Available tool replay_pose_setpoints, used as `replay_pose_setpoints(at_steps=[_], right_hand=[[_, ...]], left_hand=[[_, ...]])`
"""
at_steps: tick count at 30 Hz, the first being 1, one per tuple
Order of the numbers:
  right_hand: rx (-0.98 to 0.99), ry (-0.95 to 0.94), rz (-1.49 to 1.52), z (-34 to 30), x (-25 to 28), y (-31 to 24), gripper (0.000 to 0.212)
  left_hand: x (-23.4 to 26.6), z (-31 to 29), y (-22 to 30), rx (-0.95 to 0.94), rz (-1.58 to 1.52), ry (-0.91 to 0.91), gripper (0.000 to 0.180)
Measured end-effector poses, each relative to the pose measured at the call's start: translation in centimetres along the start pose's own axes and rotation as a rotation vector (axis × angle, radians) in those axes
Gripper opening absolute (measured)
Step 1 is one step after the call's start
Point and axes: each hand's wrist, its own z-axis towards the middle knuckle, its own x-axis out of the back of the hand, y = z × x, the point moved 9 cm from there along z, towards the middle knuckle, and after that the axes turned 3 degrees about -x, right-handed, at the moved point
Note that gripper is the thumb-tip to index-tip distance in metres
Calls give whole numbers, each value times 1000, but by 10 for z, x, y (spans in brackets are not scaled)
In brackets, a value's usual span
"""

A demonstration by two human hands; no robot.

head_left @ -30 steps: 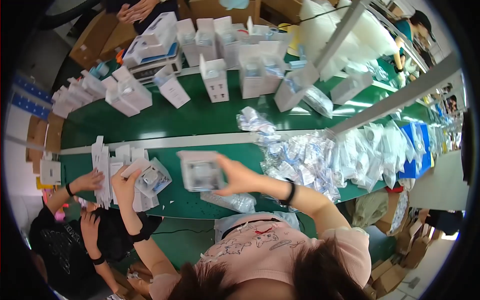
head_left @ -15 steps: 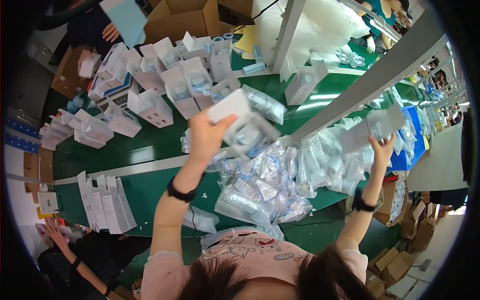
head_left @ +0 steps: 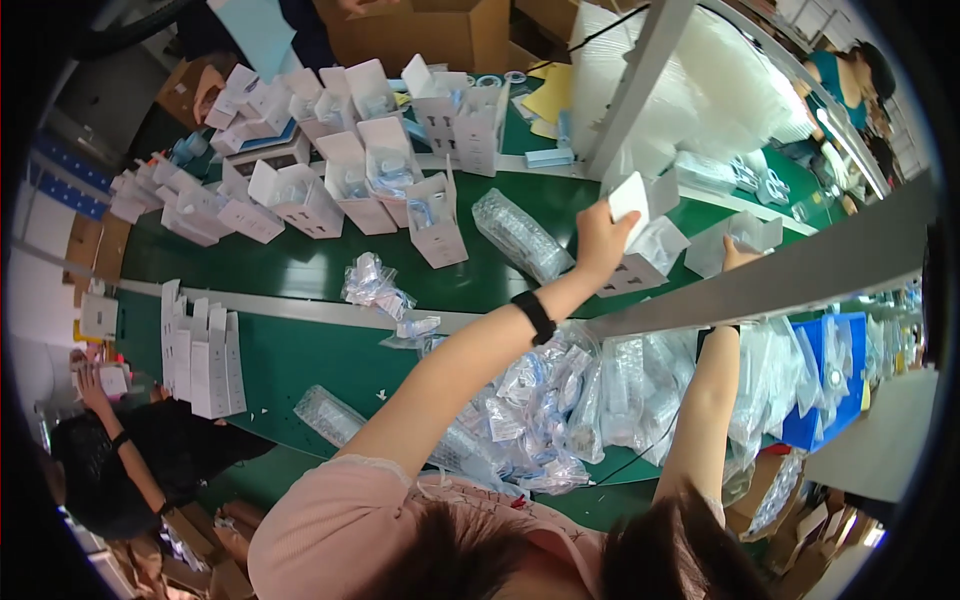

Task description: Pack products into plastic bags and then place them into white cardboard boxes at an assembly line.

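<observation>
1. flat white cartons (head_left: 205, 355) standing on the green surface (head_left: 290, 345)
2. a cluster of white boxes (head_left: 360, 195), flaps up, farther back
3. a bubble-wrapped pack (head_left: 522, 235) lying at an angle
4. left hand (head_left: 603, 240) closed on a white flap of the nearer box (head_left: 640, 275)
5. right hand (head_left: 738, 257), partly hidden by the grey post (head_left: 780, 280), touching a second box (head_left: 710, 250) beside it; how far open, cannot tell

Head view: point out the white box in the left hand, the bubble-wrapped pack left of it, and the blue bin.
White box (head_left: 634, 274): head view, on its printed side panel.
Bubble-wrapped pack (head_left: 517, 232): head view, middle of its upper face.
Blue bin (head_left: 855, 362): head view, on its right wall.
</observation>
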Motion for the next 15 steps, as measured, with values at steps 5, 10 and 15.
replay_pose_setpoints(at_steps=[5,10,15], right_hand=[[118,50,-464,-54,53,-51,46],[464,547,75,-108,119,-56,38],[851,763,443,-270,197,-152,32]], left_hand=[[-25,-14,-25,79,-5,26,19],[-19,-22,-45,96,40,-162,28],[91,-42,54,90,-126,-22,50]])
